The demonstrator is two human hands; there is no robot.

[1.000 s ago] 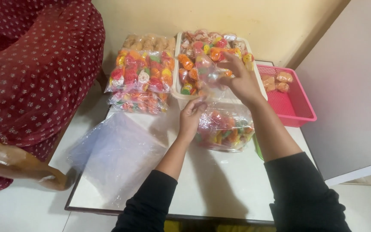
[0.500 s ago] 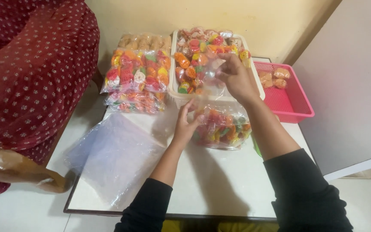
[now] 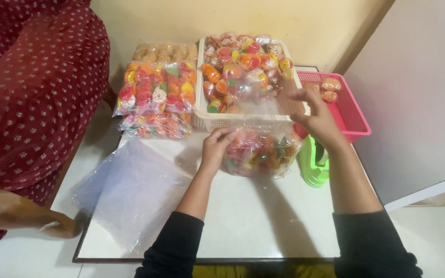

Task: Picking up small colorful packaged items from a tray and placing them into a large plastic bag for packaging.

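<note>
Beside me on the far left sits a person in a dark red dotted cloth (image 3: 32, 87). Next come a pile of empty clear bags (image 3: 130, 190) lying flat on the white table (image 3: 263, 221), and behind it sealed packs of sweets (image 3: 155, 87). My left hand (image 3: 215, 146) grips the near-left edge of a clear bag of sweets (image 3: 261, 152), which lies plump in the middle of the table, stuffed with orange, red, green and yellow pieces, just before the white basket (image 3: 207, 121). My right hand (image 3: 318, 116) pinches its loose upper film, pulled taut. A green tool (image 3: 312, 167) stands just right of it, and a pink basket (image 3: 354, 110) behind.
</note>
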